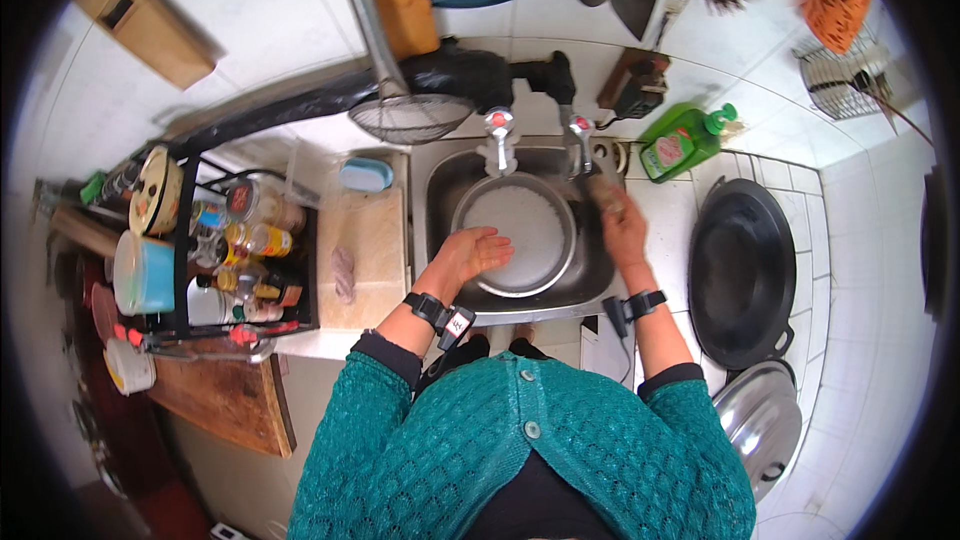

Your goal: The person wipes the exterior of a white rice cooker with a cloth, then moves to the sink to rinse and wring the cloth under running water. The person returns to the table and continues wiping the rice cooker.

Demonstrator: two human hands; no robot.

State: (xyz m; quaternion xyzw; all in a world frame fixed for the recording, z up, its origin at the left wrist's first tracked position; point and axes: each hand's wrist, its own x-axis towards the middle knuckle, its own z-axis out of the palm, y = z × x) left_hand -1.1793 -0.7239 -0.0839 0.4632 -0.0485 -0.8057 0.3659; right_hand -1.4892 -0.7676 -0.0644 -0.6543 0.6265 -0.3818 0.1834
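A round metal pan [529, 214] with a pale inside sits in the stainless steel sink [442, 199]. My left hand [474, 253] is over the pan's lower left rim, fingers apart and holding nothing. At the sink's right side, my right hand [624, 229] has its fingers closed on a small brownish item [602, 193], perhaps a scouring pad; blur hides its exact kind. Two chrome taps, one [500, 142] above the pan and another [581, 142] to its right, have red-marked tops.
A green dish soap bottle [679, 146] and a black oval pan [742, 274] lie on the right tiles, above a metal lid [761, 420]. Left are a blue soap dish [366, 175], a twisted cloth [343, 275] and a black rack [182, 240] of bottles. A strainer [411, 118] hangs behind the sink.
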